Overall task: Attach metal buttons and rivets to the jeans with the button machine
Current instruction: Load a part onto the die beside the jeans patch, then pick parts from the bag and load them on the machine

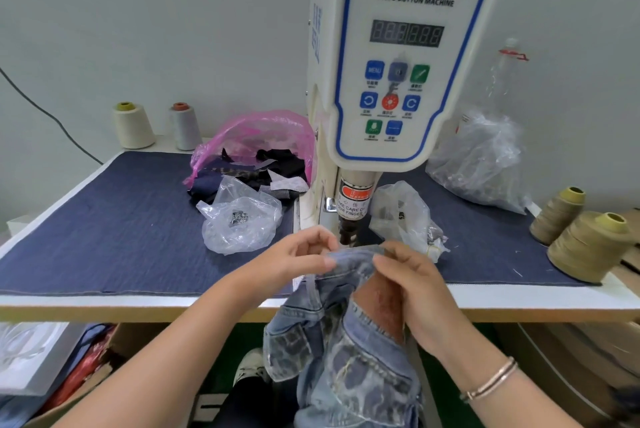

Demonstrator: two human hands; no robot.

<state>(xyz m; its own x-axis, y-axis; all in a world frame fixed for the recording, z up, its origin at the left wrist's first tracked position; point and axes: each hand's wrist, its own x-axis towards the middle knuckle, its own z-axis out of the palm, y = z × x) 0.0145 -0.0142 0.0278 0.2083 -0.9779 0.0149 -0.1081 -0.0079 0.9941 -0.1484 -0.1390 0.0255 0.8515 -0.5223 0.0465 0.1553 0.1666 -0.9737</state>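
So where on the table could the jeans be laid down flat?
Left: bare blue denim mat between the cream thread cone and the clear button bag. Right of the white button machine, clear bags and olive thread cones crowd it.

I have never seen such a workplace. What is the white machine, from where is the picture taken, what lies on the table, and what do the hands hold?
The camera sits on the person's head, looking down. The white device is a button machine; its press head points down at the table. On the table lie plastic bags, one with small metal parts, and thread cones. The left hand and right hand both pinch the jeans by their top edge, just below the press head.
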